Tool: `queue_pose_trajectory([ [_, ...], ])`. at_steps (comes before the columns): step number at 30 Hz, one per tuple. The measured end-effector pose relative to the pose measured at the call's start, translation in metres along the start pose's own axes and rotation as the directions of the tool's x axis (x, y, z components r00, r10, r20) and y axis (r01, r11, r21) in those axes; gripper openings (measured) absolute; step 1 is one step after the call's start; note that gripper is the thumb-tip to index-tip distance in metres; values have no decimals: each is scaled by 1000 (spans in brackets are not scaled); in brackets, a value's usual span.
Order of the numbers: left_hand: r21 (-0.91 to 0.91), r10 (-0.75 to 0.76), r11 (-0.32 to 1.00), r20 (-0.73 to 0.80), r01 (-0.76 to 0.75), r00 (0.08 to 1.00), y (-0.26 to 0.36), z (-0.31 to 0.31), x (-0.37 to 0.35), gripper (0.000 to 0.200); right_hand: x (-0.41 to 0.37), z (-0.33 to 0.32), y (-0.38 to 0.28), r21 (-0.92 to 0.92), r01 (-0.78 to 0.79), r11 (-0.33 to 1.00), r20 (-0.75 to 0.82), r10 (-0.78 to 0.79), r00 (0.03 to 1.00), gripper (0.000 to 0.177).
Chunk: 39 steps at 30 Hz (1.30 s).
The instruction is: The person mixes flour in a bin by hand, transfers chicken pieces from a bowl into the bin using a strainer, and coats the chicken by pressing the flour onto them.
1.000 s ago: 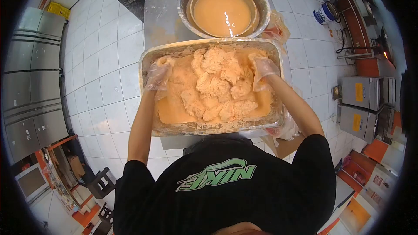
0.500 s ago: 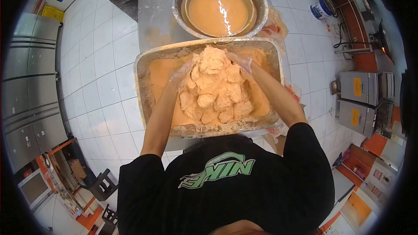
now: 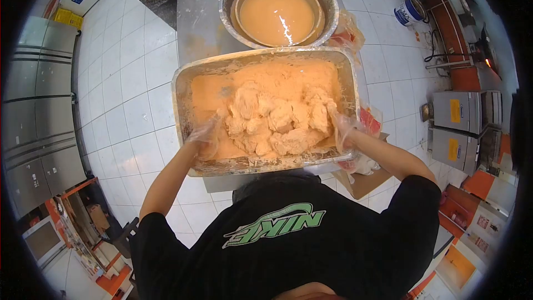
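A large rectangular metal tray (image 3: 180,108) holds loose orange flour (image 3: 277,72) and a low heap of coated pieces (image 3: 280,116), probably battered meat. My left hand (image 3: 206,134), in a clear plastic glove, is inside the tray at the heap's left edge, its fingers stretched toward the pieces and partly hidden in flour. On the opposite side, my gloved right hand (image 3: 344,128) reaches over the tray's right end. Its fingers lie extended against the rightmost pieces, with the tips coated and hard to make out.
Behind the tray, a metal bowl (image 3: 225,8) surrounds a smaller basin of orange liquid (image 3: 277,14) on the steel table (image 3: 197,22). A plastic bag (image 3: 348,33) is beside it. An open cardboard box (image 3: 369,182) sits at the near right. Steel equipment (image 3: 455,111) stands farther right.
Both hands have moved apart and toward me, from the heap's sides to the tray's ends. The tall heap has collapsed and spread lower, baring flour at the back.
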State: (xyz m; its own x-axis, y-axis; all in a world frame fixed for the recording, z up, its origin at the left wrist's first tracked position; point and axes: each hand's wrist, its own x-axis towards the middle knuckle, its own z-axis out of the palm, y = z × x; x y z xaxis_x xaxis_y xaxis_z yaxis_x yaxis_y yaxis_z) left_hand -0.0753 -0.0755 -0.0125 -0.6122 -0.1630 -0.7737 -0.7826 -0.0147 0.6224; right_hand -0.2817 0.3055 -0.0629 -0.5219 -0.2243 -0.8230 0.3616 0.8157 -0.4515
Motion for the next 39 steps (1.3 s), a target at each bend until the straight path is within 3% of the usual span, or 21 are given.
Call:
queue_pose_trajectory([
  [2, -326, -12, 943, 139, 57, 990, -15, 6, 13, 57, 21, 18, 20, 386, -162, 908, 143, 114, 983, 53],
  [3, -395, -78, 908, 160, 137, 984, -29, 7, 33, 56, 25, 24, 21, 493, -218, 842, 207, 130, 970, 52],
  [4, -464, -142, 859, 186, 214, 972, -45, 11, 52, 56, 24, 30, 14, 516, -237, 823, 257, 115, 960, 52],
  [7, -249, 66, 968, 150, -27, 987, -83, 27, 95, 60, 20, 37, -17, 506, -229, 831, 333, 57, 941, 50],
  [10, -595, 59, 760, 463, 261, 884, -12, 57, 71, 58, 38, 48, -39, 453, -147, 879, 365, -32, 931, 49],
  [13, -650, 175, 749, 381, 128, 908, 21, 82, 69, 56, 59, 49, -53, 382, 34, 924, 368, -185, 911, 48],
  [15, -666, 268, 745, 329, 21, 906, -23, 83, 113, 47, 66, 43, -60, 298, 253, 920, 378, -358, 854, 47],
  [16, -671, 306, 741, 306, -23, 902, -41, 85, 126, 43, 71, 39, -60, 192, 436, 879, 404, -476, 782, 46],
  [18, -270, 88, 963, 293, -7, 952, 45, 77, 62, 43, 72, 28, -67, -68, 807, 587, 466, -696, 546, 46],
  [19, -44, -13, 999, 249, 24, 968, 77, 75, 36, 43, 66, 25, -72, -134, 856, 500, 480, -723, 497, 45],
  [21, -87, 169, 985, 250, -152, 953, 76, 65, 30, 43, 38, 22, -83, -218, 894, 392, 469, -761, 448, 44],
  [24, -158, 419, 907, 243, -390, 875, 69, 38, 16, 44, -18, 28, -115, -152, 855, 496, 358, -779, 515, 43],
  [26, -217, 422, 891, 66, -400, 904, 84, 17, 0, 37, -30, 19, -123, -243, 785, 570, 250, -745, 618, 44],
  [28, -99, 404, 901, -165, -423, 900, 67, -11, 25, 35, -29, -5, -138, -355, 645, 676, 45, -677, 734, 47],
  [30, -3, 406, 897, -386, -441, 828, 34, -41, 63, 35, -18, -19, -155, -435, 484, 759, -262, -621, 739, 46],
  [32, -150, 263, 911, -507, -384, 821, 2, -55, 103, 35, -10, -22, -178, -454, 127, 882, -290, -281, 915, 47],
  [33, -289, 170, 889, -511, -355, 842, -10, -57, 118, 35, -3, -25, -188, -458, -62, 887, -306, -92, 948, 48],
  [36, -571, 89, 760, -380, -310, 921, -28, -57, 148, 34, 79, -17, -157, -840, -164, 517, -287, -168, 943, 41],
  [37, -607, 103, 739, -325, -292, 940, -27, -56, 154, 34, 100, -19, -146, -721, 71, 689, -155, -261, 953, 39],
  [39, -638, 137, 725, -235, -259, 962, -21, -43, 162, 34, 119, -15, -141, -154, 261, 953, -64, -273, 960, 37],
])
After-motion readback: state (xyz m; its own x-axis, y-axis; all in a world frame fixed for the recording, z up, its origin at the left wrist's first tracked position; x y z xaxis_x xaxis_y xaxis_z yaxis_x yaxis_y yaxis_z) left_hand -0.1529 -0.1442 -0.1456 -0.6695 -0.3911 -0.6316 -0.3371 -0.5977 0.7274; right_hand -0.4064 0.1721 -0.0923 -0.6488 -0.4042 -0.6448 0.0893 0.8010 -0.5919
